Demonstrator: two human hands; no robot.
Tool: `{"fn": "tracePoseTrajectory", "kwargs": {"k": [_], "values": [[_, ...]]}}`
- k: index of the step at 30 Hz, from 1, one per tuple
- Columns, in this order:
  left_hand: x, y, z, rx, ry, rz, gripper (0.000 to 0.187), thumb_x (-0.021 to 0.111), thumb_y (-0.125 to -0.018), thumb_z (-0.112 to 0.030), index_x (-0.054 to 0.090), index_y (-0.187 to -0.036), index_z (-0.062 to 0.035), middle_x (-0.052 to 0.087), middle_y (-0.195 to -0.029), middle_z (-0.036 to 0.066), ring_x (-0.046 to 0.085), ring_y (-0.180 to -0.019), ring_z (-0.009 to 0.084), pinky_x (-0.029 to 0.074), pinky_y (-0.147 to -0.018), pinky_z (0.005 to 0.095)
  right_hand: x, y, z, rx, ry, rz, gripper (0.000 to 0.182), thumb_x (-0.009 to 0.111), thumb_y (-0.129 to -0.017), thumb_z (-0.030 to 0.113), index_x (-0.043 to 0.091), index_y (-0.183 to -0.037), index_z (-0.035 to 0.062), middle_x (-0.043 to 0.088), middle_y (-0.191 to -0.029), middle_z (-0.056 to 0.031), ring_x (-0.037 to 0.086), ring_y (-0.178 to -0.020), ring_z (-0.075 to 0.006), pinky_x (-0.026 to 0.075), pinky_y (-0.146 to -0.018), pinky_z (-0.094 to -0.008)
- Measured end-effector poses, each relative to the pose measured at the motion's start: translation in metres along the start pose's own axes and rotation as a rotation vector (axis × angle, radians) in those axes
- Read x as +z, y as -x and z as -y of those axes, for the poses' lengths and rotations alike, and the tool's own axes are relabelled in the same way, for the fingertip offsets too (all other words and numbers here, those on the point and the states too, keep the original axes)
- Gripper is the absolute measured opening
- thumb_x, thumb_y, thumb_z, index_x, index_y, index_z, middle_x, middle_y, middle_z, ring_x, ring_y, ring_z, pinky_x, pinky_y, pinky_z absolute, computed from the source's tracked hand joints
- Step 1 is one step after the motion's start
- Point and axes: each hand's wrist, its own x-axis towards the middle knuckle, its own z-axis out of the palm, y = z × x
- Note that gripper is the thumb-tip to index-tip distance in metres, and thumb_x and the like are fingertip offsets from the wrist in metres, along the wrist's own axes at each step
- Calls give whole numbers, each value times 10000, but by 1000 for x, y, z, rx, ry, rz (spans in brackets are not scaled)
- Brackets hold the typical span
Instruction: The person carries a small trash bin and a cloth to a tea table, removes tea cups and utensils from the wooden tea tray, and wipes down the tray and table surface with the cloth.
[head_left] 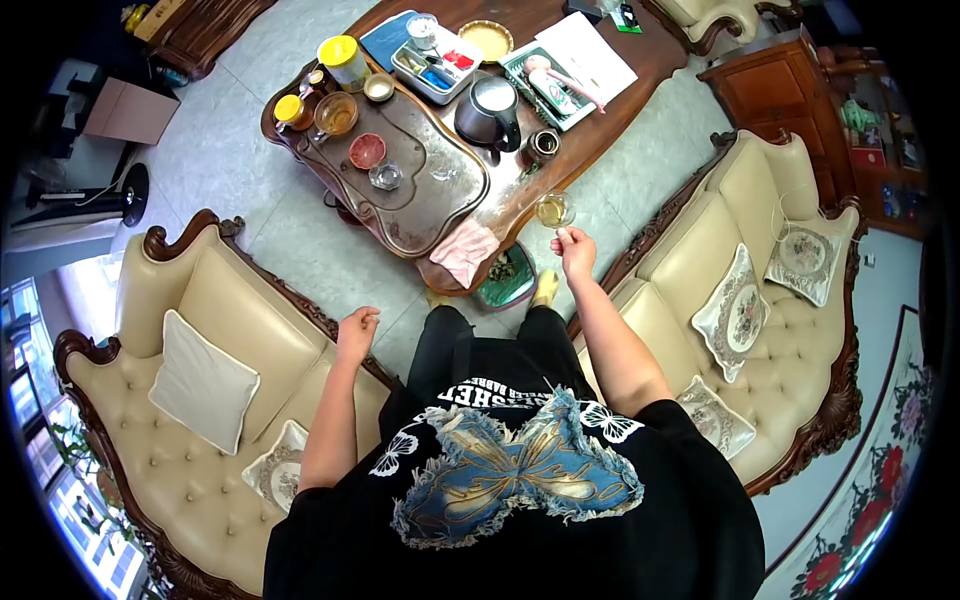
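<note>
The cup [555,210] is pinched between the thumb and fingers of the right hand [574,254]; its bowl is held just beyond the fingertips, away from the body, beside the table [505,195]; pale yellow liquid is contained in it; the left hand [358,334] is held well apart, loosely curled, with nothing seen in it; assorted items are held in the tub [437,93]; scraps are seen in the bin [522,275].

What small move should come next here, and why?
Probably steady the glass cup before moving it: yellowish liquid shows inside, only the right hand holds it, beside the table, and the left hand is well away.
</note>
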Motion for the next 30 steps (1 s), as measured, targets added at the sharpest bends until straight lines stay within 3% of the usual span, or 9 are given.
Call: {"fn": "tracePoseTrajectory", "kwargs": {"k": [6, 9, 12, 16, 19, 23, 25, 28, 30], "values": [[24, 12, 5, -184, 38, -82, 222, 602, -920, -62, 700, -1119, -48, 736, -850, 131, 716, -800, 214, 544, -751, 328, -33, -84, -2, 43, 24, 21, 147, 649, -992, 123, 685, -1006, -19, 705, -783, -87, 668, -629, -141, 558, -580, -263], [56, 27, -12, -332, 143, -132, 202, 563, -970, -34, 675, -1135, 0, 704, -887, 67, 687, -824, 149, 550, -781, 296, -41, -136, -2, 95, 41, 9, 134, 660, -981, 98, 675, -1013, -31, 705, -780, -94, 672, -622, -148, 562, -565, -257], [111, 46, -18, -357, 181, -268, 231, 573, -933, -11, 687, -1134, -14, 713, -827, 92, 711, -822, 180, 540, -755, 314, -43, -196, -9, 110, 118, 50, 150, 678, -971, 109, 674, -1009, -37, 705, -779, -93, 673, -623, -149, 571, -581, -264], [197, 68, -72, -484, 171, -283, 206, 589, -927, -35, 704, -1097, -17, 724, -884, 131, 711, -842, 222, 546, -777, 338, -48, -277, -25, 34, 200, 162, 149, 720, -939, 104, 714, -971, -41, 695, -739, -83, 655, -593, -136, 555, -549, -269], [237, 70, -131, -462, 13, -135, 214, 609, -907, -47, 704, -1096, -14, 723, -980, 175, 696, -881, 329, 549, -816, 392, -42, -312, -22, 5, 231, 241, 149, 732, -929, 98, 724, -980, -42, 685, -741, -63, 638, -616, -118, 561, -588, -266], [258, 54, -164, -402, 40, -106, 212, 616, -910, -41, 702, -1102, -11, 730, -992, 163, 708, -887, 299, 557, -801, 381, -32, -328, -23, -3, 252, 328, 205, 714, -947, 105, 687, -1069, -59, 705, -786, -83, 671, -657, -137, 576, -633, -260], [263, 41, -165, -416, 138, -69, 190, 608, -954, -52, 691, -1117, -2, 728, -929, 122, 704, -829, 206, 543, -782, 333, -27, -329, -27, 9, 216, 319, 199, 713, -948, 103, 689, -1062, -58, 707, -790, -85, 674, -660, -138, 577, -634, -261], [257, 19, -167, -401, 117, -38, 188, 603, -952, -52, 701, -1106, -6, 742, -979, 150, 718, -857, 256, 564, -780, 353, -23, -337, -34, 7, 200, 329, 190, 709, -949, 95, 690, -1061, -57, 711, -809, -90, 681, -671, -143, 582, -640, -262], [251, 7, -171, -393, 136, -64, 194, 599, -956, -51, 700, -1116, -7, 745, -992, 141, 721, -882, 237, 566, -803, 337, -19, -336, -32, 5, 204, 346, 184, 698, -950, 75, 684, -1079, -56, 718, -855, -96, 693, -695, -150, 595, -661, -264]]}}
